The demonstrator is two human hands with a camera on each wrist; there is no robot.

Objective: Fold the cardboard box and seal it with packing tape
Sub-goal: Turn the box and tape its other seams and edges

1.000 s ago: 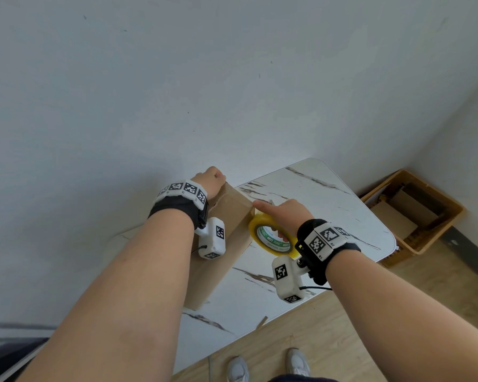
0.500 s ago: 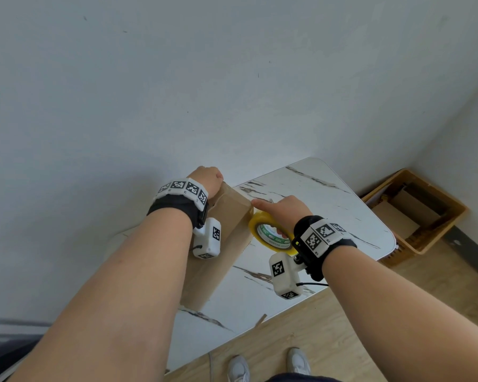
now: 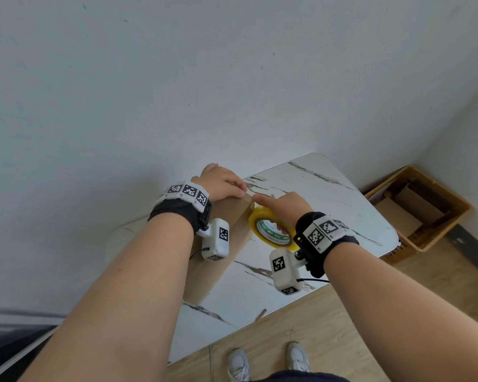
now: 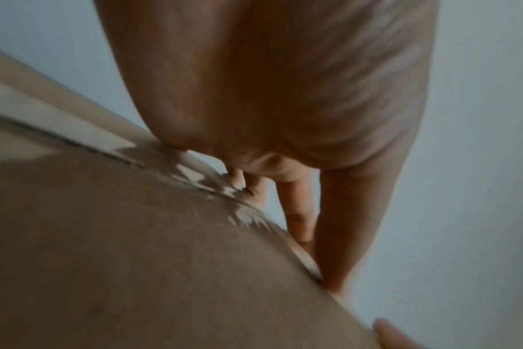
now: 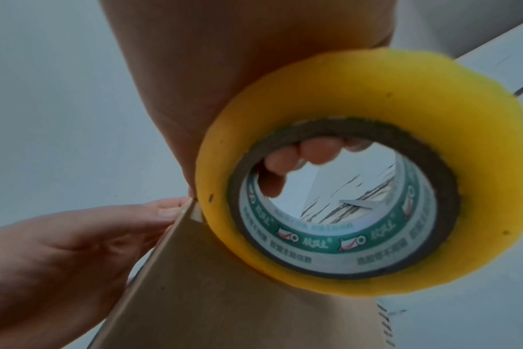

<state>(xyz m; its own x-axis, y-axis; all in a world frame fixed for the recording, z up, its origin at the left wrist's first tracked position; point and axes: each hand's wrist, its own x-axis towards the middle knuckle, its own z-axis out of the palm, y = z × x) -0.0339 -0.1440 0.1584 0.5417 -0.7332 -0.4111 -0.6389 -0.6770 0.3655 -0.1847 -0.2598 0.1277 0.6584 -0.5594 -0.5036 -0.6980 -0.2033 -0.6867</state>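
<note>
A brown cardboard box (image 3: 214, 274) stands on the marble table (image 3: 331, 208) against the wall. My left hand (image 3: 221, 183) lies on its far top edge, fingers (image 4: 338, 224) fairly straight over the rim and pressing near the corner. A glossy strip of tape (image 4: 182, 170) runs along the top seam. My right hand (image 3: 284, 205) grips the yellow tape roll (image 3: 272, 236), fingers (image 5: 302, 155) hooked through its core and one finger stretched toward the box corner. In the right wrist view the roll (image 5: 373, 94) touches the box (image 5: 209, 295) at that corner, next to my left hand (image 5: 60, 248).
A wicker basket (image 3: 453, 216) with flat cardboard pieces sits on the wooden floor at the right, by the wall corner. The table's right half shows bare marble. My shoes (image 3: 238, 365) stand at the table's near edge.
My right hand has carried the tape roll up to the box's far top corner. My left hand's fingers have slid along the top edge toward that corner.
</note>
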